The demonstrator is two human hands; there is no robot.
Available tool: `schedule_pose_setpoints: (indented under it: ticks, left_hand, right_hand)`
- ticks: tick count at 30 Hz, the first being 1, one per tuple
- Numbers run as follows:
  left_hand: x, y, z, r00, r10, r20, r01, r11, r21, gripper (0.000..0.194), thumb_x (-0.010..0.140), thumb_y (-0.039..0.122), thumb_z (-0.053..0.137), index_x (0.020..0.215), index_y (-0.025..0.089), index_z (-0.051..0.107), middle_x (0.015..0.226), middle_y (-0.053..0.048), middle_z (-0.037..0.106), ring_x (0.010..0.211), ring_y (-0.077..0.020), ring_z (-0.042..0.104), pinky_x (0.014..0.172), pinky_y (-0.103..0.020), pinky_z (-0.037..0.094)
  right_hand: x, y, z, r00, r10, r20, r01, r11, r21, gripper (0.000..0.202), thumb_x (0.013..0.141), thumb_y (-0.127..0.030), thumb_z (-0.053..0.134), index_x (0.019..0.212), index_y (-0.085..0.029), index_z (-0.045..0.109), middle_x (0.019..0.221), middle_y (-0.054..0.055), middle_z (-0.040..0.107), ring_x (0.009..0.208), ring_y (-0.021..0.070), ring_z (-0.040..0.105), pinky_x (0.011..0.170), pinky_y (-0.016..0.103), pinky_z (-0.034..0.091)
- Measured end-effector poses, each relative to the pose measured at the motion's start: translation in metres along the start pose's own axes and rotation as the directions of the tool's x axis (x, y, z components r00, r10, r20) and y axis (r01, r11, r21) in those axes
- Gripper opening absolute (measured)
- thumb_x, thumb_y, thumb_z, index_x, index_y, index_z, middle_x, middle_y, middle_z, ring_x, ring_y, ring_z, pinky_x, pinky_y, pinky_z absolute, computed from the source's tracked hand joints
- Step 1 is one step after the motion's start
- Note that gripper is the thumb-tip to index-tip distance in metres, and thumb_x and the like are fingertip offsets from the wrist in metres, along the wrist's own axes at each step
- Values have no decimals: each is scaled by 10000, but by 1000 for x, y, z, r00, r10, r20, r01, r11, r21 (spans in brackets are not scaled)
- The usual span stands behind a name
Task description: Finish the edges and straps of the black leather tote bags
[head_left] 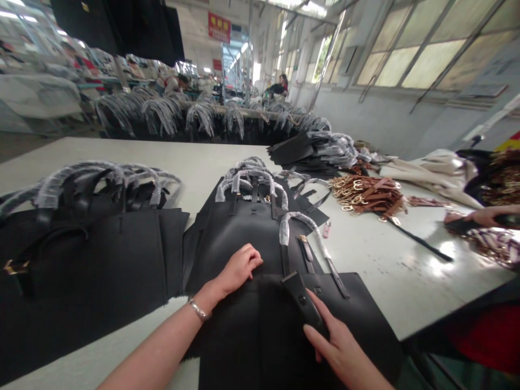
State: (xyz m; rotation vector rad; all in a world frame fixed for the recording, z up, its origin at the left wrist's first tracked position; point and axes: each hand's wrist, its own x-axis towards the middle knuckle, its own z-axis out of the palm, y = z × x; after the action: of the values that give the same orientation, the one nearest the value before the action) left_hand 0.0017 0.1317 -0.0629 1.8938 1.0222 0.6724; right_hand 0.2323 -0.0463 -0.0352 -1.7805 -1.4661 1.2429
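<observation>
Evidently, the two hands were apart from each other over the dark work. The right hand (335,338) was closed on a black piece (303,300) bearing a small round fitting, gripped between thumb and fingers, its squared end pointing forward and left. The left hand (242,264) lay over black material with its fingers curled in; whether it pinched anything could not be told. A silvery bracelet (198,310) circled the left wrist.

Beneath the right hand, a black panel (368,317) lay flat at the near side of the tabletop (406,281). A handle (285,233) partly wrapped in clear plastic arched beyond the black piece, and a short strap with a gold-coloured buckle (305,249) rested inside that arch. Farther forward, more black panels with wrapped handles formed a central stack (239,222).

To the left spread another stack (134,238) of black panels, also with wrapped handles. To the right, a small pink object (327,229) lay near a heap of brown straps (368,197) with gold-coloured clasps, and a loose black strap (422,241) trailed from it. At the right edge, another person's hand (489,215) was above shiny metal fittings (498,246). Beyond the tabletop, many wrapped handles hung on a rack (199,116).
</observation>
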Motion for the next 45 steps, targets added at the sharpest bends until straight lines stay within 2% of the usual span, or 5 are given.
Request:
schedule_pose_setpoints:
  ticks: [3,8,12,32,45]
  left_hand:
    - [-22,14,13,980,57,-189,-42,996,80,273,956,345,466,767,177,569,830,-10,549,678,-118,577,619,-237,459]
    - [-84,26,47,874,460,156,-486,822,299,148,939,253,541,873,188,657,845,-40,661,830,-169,600,747,-279,477]
    - [-105,14,71,807,572,146,-573,699,429,181,954,179,489,857,164,642,811,-41,673,794,-169,607,727,-276,493]
    - [-103,13,66,838,500,220,-541,707,455,122,902,158,512,795,181,566,778,-22,617,769,-168,559,683,-277,446]
    - [-66,48,74,971,221,88,-235,833,501,92,870,268,545,817,197,574,810,-41,618,745,-193,576,653,-296,444]
  right_hand:
    - [1,-2,0,1000,0,-2,0,1000,15,649,915,-381,494,1505,-210,282,680,-38,601,532,140,569,546,254,480]
    - [1,-22,-5,995,60,85,-65,997,48,666,895,-359,520,1506,-207,304,599,-61,550,465,113,526,468,214,443]
    - [11,-53,-5,962,102,253,-109,994,17,574,878,-308,533,1440,-248,430,666,-49,590,402,77,522,380,166,401]
    - [54,-102,11,970,61,235,-37,994,-106,494,884,-361,527,1361,-235,501,585,-60,585,370,101,554,366,174,405]
    - [-10,28,-68,950,185,-252,-164,981,103,951,791,-559,618,1504,-95,193,540,-43,613,431,181,590,466,292,479]
